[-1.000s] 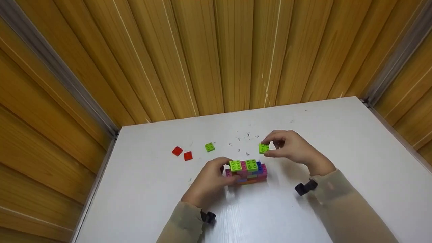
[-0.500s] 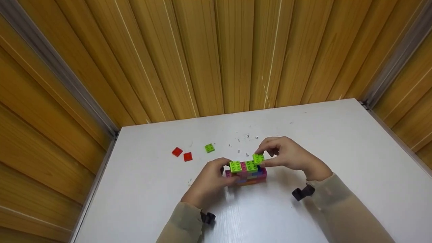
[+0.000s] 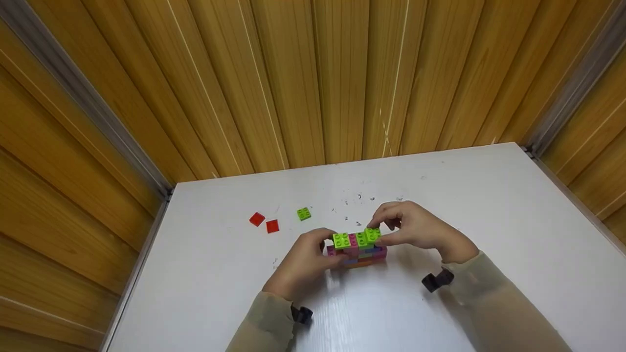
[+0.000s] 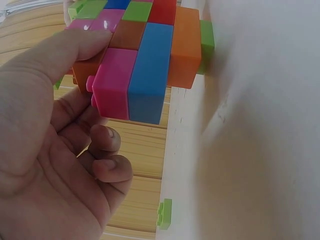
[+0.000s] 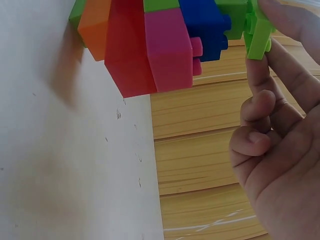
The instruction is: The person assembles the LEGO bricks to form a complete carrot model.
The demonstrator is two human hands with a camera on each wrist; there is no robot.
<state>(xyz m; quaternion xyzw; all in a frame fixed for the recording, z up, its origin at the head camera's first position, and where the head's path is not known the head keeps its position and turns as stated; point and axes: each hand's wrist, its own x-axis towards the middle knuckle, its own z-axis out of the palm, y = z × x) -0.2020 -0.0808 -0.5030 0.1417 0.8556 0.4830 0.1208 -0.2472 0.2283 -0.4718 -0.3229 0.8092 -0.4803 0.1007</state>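
Note:
A block of stacked toy bricks [image 3: 353, 241] in pink, blue, red, orange and green stands on the white table. My left hand [image 3: 307, 255] grips its left end, thumb on the near side and fingers behind. In the left wrist view the thumb presses on the side of the brick stack [image 4: 150, 75]. Over the stack's top right, my right hand [image 3: 416, 229] pinches a flat lime-green brick [image 3: 372, 235] between thumb and fingers. The right wrist view has this lime-green brick [image 5: 257, 35] slightly tilted, its edge right at the green brick [image 5: 233, 17] below.
Left of the stack lie a loose green brick [image 3: 303, 213] and two flat red pieces, one red tile [image 3: 257, 219] beside another red tile [image 3: 272, 226]. Wood-patterned panels [image 3: 337, 83] rise behind the table [image 3: 205, 274]. Small dark marks dot its surface.
My right hand has moved left and down, bringing the pinched lime-green brick from beyond the stack onto its top right. The left hand has held the stack in place.

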